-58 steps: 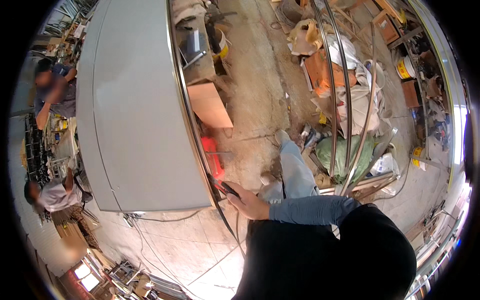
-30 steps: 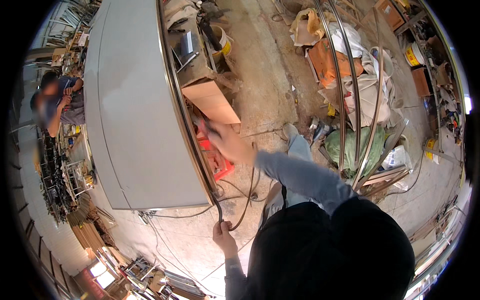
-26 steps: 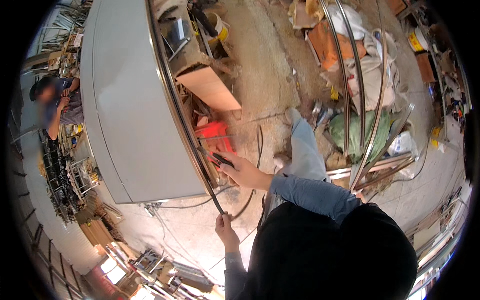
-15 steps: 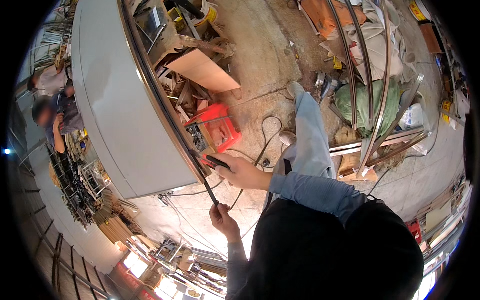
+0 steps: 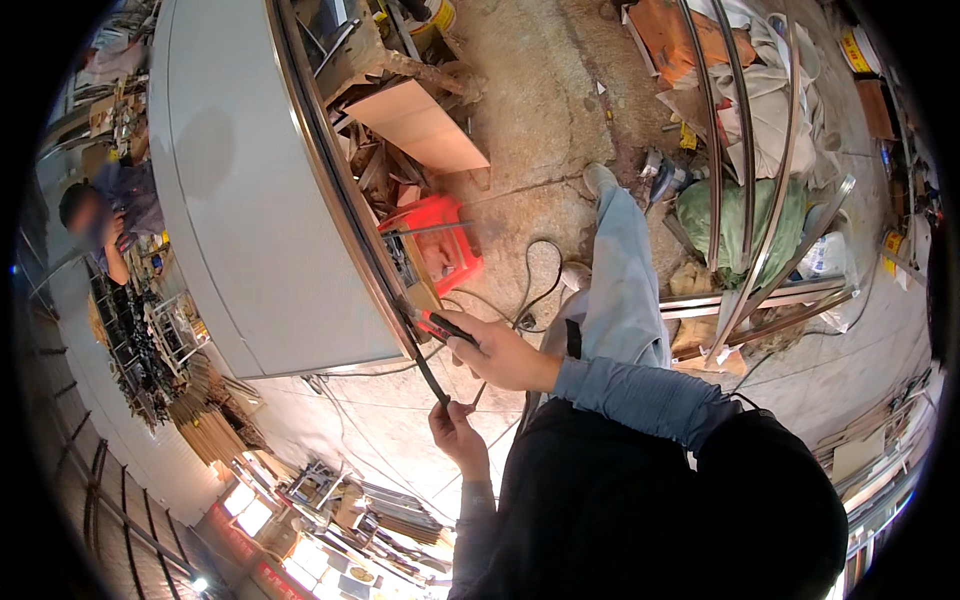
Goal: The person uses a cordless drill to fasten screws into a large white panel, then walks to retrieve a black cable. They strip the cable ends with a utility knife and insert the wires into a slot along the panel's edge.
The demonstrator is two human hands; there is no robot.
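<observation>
A large grey panel (image 5: 270, 220) in a metal-edged frame stretches along my left side. A long dark strip (image 5: 431, 382) runs along its edge, and the near end sticks out past the corner. My left hand (image 5: 459, 442) pinches that near end between thumb and fingers. Close to the panel's corner, my right hand (image 5: 507, 357) is wrapped round a red-and-black hand tool (image 5: 440, 325). The tool's front end is beside the strip; its tip is too small to make out.
Beyond the panel's edge stand a red plastic stool (image 5: 458, 262) and a tan board (image 5: 420, 125) over scrap. Cables (image 5: 545, 270) loop across the floor. Long metal profiles (image 5: 712, 150) and a green sack (image 5: 685, 208) lie to the right. Another person (image 5: 100, 225) is at far left.
My right hand and its tool have shifted slightly right and down, a little away from the panel's edge. My left hand keeps its pinch on the strip. The whole view has swung slightly.
</observation>
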